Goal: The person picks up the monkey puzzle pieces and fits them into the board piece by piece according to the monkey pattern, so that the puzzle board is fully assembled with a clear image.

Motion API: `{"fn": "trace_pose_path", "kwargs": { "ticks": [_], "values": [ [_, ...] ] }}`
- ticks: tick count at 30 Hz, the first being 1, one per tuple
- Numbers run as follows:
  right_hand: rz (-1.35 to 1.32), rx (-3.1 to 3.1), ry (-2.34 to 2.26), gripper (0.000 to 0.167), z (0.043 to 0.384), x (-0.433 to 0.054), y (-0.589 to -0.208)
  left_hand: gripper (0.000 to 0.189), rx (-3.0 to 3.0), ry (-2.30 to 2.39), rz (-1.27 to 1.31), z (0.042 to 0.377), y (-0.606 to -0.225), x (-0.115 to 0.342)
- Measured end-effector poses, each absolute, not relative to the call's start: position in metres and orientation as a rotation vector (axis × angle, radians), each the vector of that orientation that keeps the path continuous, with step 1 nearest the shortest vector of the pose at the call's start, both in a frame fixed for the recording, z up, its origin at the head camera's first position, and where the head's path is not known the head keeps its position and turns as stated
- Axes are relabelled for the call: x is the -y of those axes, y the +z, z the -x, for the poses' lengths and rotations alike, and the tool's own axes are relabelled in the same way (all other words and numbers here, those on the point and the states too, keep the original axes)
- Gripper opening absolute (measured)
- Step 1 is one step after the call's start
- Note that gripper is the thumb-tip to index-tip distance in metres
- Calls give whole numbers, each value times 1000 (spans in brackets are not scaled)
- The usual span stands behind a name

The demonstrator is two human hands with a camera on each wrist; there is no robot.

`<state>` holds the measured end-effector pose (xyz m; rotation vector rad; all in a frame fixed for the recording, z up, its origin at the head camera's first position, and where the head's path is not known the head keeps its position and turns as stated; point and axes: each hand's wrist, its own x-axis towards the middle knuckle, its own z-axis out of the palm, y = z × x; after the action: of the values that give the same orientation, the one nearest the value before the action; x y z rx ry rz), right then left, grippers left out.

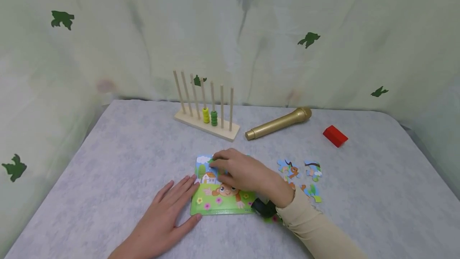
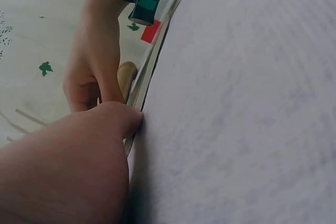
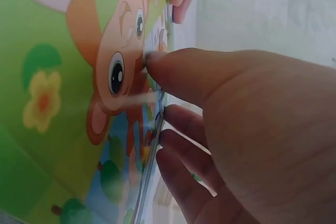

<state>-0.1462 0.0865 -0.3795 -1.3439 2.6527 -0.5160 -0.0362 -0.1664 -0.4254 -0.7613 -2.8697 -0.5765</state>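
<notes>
Puzzle (image 1: 220,203) partly behind hands (image 1: 244,172)

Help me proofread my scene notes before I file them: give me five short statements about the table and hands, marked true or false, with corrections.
1. In the head view, the gold microphone lies between the peg stand and the red block. True.
2. All the beads sit on one peg. False: the yellow beads and green beads are on separate pegs.
3. The right hand is over the puzzle board. True.
4. The left hand grips the red block. False: it lies at the puzzle board's left edge.
5. Every loose puzzle piece lies left of the board. False: the loose puzzle pieces lie to its right.
</notes>
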Motion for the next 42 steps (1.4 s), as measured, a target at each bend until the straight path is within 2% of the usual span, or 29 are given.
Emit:
{"fn": "trace_pose_path", "kwargs": {
  "ticks": [13, 31, 42],
  "values": [
    [1322, -2609, -520, 48, 143, -107, -370, 70, 2860, -595, 771, 30, -431, 166],
    [1198, -2657, -561, 48, 134, -165, -344, 71, 2892, -565, 736, 30, -426, 166],
    [1122, -2624, -640, 51, 150, -186, -339, 72, 2888, -537, 740, 33, -424, 167]
  ]
}}
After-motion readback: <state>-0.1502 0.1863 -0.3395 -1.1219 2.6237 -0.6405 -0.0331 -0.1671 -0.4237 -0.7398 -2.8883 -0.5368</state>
